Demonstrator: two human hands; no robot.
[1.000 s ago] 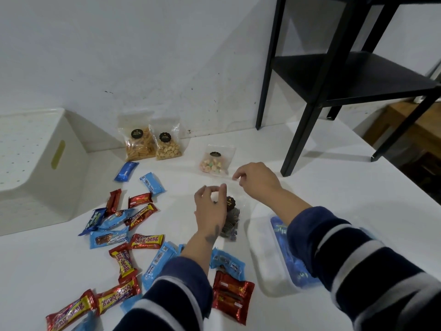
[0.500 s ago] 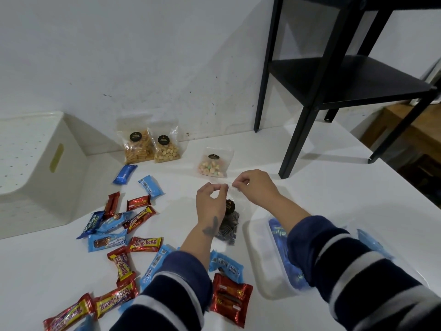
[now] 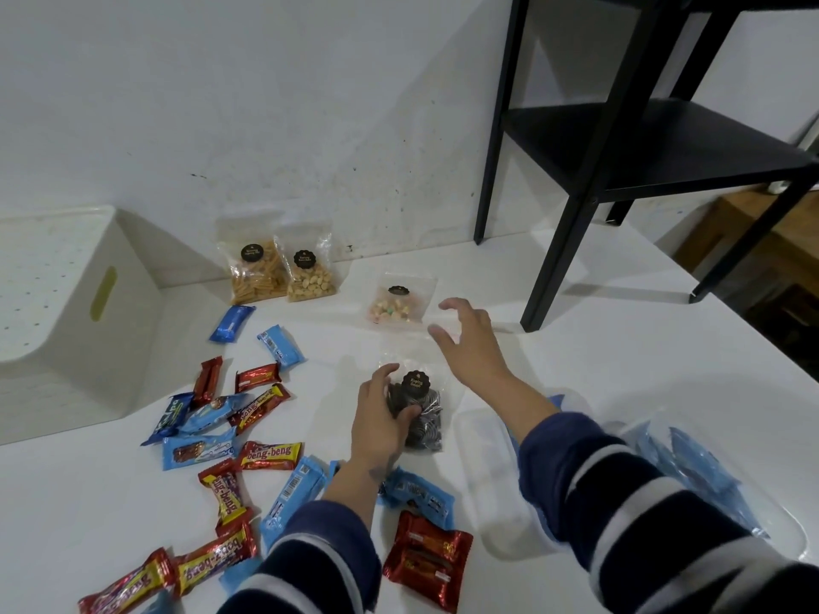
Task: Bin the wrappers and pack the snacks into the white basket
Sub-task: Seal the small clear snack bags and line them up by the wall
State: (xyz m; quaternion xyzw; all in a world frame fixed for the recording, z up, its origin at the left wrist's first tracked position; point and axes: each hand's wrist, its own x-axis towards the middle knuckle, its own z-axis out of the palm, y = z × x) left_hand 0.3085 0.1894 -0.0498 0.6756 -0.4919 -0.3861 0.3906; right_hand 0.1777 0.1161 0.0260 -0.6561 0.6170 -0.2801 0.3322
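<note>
A clear bag of dark striped cookies point(image 3: 423, 414) with a black round label lies on the white table at centre. My left hand point(image 3: 379, 421) grips its left side, thumb across the front. Just beyond it my right hand point(image 3: 469, 343) hovers with fingers spread, holding nothing, close to a clear bag of pastel snacks point(image 3: 394, 305). Two more clear bags, sticks point(image 3: 257, 274) and nuts point(image 3: 310, 277), lean on the wall. Several red and blue snack bars point(image 3: 248, 436) lie scattered at left. The white basket point(image 3: 66, 330) stands at far left.
A shallow white bin point(image 3: 492, 476) holding blue wrappers point(image 3: 696, 471) sits under my right forearm. A red pack point(image 3: 427, 558) lies near the front. A black shelf frame point(image 3: 571, 206) stands on the table at back right, where the table's edge runs.
Both hands pinched the cookie bag's top before. My right hand has let go and opened toward the pastel bag; my left hand has moved down to grip the bag's body.
</note>
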